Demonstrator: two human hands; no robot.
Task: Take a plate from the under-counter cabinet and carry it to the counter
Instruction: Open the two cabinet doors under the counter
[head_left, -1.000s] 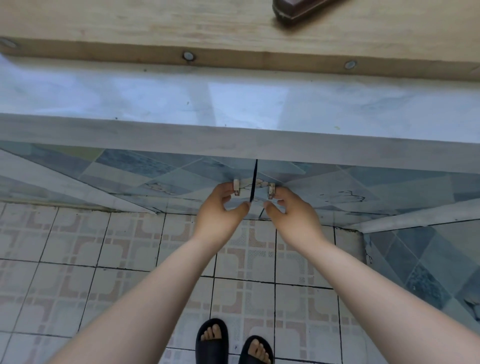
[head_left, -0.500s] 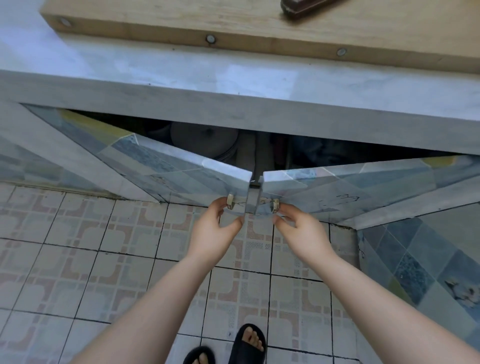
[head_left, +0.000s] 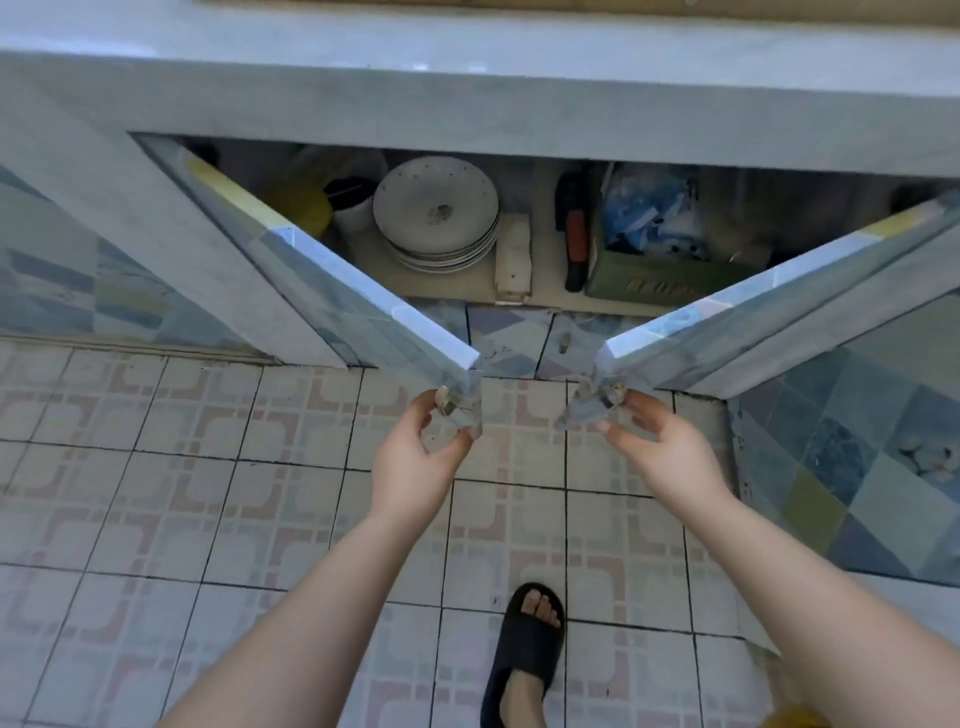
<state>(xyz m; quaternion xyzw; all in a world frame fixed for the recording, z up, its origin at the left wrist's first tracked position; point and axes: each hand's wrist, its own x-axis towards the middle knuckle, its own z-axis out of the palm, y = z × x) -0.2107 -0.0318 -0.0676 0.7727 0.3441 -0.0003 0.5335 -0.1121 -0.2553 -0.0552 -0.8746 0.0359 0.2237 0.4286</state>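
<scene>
A stack of white speckled plates (head_left: 435, 208) sits inside the under-counter cabinet, in the middle of the shelf. The two tiled cabinet doors stand swung outward. My left hand (head_left: 418, 460) pinches the small knob at the corner of the left door (head_left: 332, 280). At the corner of the right door (head_left: 769, 312), my right hand (head_left: 657, 449) holds the knob with its fingers loosely curled. The grey marble counter (head_left: 467, 57) runs across the top of the view.
Left of the plates stand a yellow container (head_left: 304, 205) and a white cup (head_left: 353, 213). To their right are a white block (head_left: 513, 254), a black-and-red tool (head_left: 574, 234) and a green box with blue bags (head_left: 649, 249). A sandalled foot (head_left: 530, 654) rests on the tiled floor.
Both doors went from shut to wide apart, pulled outward by my hands. The plates and other contents came into sight. The view dropped and pulled back from the counter.
</scene>
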